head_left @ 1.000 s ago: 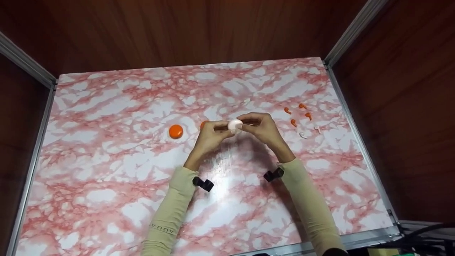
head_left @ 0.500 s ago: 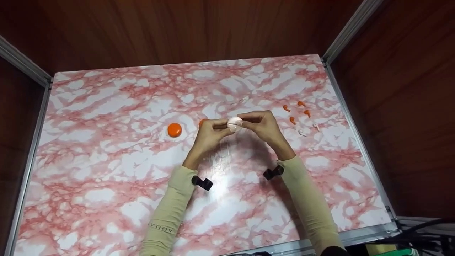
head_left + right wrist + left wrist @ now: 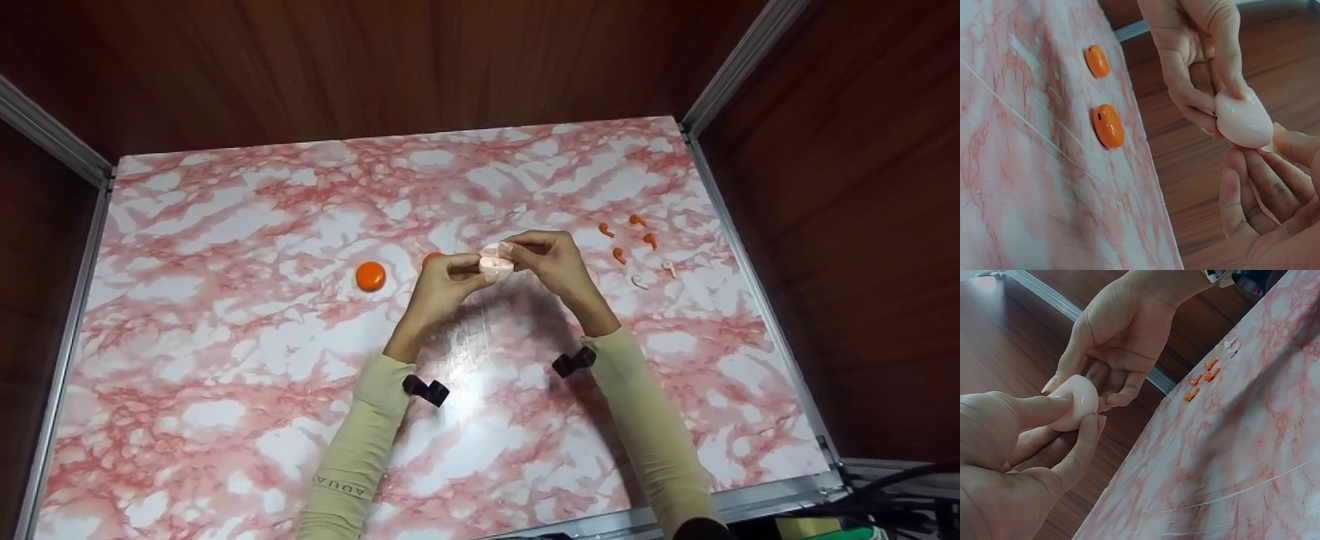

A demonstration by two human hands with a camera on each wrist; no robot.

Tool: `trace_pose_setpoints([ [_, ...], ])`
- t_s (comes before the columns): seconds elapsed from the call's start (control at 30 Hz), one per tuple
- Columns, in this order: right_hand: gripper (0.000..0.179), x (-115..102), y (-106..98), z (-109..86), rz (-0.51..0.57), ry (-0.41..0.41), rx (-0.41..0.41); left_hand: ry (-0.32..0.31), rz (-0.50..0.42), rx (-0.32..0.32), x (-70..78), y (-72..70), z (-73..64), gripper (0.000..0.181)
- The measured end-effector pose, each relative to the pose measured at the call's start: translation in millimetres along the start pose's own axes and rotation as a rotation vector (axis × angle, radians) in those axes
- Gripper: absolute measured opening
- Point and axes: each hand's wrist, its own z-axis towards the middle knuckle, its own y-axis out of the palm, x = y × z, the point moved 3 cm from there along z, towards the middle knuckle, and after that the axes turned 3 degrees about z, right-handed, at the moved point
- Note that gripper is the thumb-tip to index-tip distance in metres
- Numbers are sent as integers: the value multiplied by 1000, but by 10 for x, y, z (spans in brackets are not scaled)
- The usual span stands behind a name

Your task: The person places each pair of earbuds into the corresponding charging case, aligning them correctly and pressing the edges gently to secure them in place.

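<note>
A small glossy white earbud case (image 3: 496, 268) is held above the table between both hands, its lid raised. My left hand (image 3: 441, 291) pinches the case body between thumb and fingers, as the left wrist view also shows on the case (image 3: 1081, 400). With thumb and fingers, my right hand (image 3: 555, 264) holds the case's lid side. Seen from the right wrist, the smooth outside of the case (image 3: 1246, 124) faces the camera and its inside is hidden. Two round orange cases lie left of the hands: one in full view (image 3: 370, 277), the other (image 3: 430, 259) mostly behind the left hand.
Several orange earbuds (image 3: 619, 256) and two white ones, one (image 3: 639, 283) nearer and one (image 3: 669, 268) farther right, lie loose on the right side of the marbled table (image 3: 225, 330). Wooden panels (image 3: 390, 67) in metal framing stand around the table's back and sides.
The white case was closed one second ago. A gap then showed along its seam, and now the lid is swung up, the right thumb having shifted upward with it.
</note>
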Motion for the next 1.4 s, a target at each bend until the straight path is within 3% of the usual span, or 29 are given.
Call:
trace_pose_setpoints([
  [0.6, 22, -46, 16, -5, 17, 13, -28, -24, 4, 16, -2, -48, -2, 37],
  [0.83, 29, -72, -70, -86, 8, -12, 22, -56, -26, 37, -17, -89, -28, 38],
  [0.97, 30, -125, -179, -123, -3, -33, 66, -43, -4, 53, 5, -106, -29, 37],
  [1.17, 27, -166, -423, -176, -148, -72, 144, -31, -1, 51, 39, -113, -19, 35],
  [1.4, 35, -137, -762, -303, -347, -74, 247, -62, -19, 48, 1, -88, -20, 37],
])
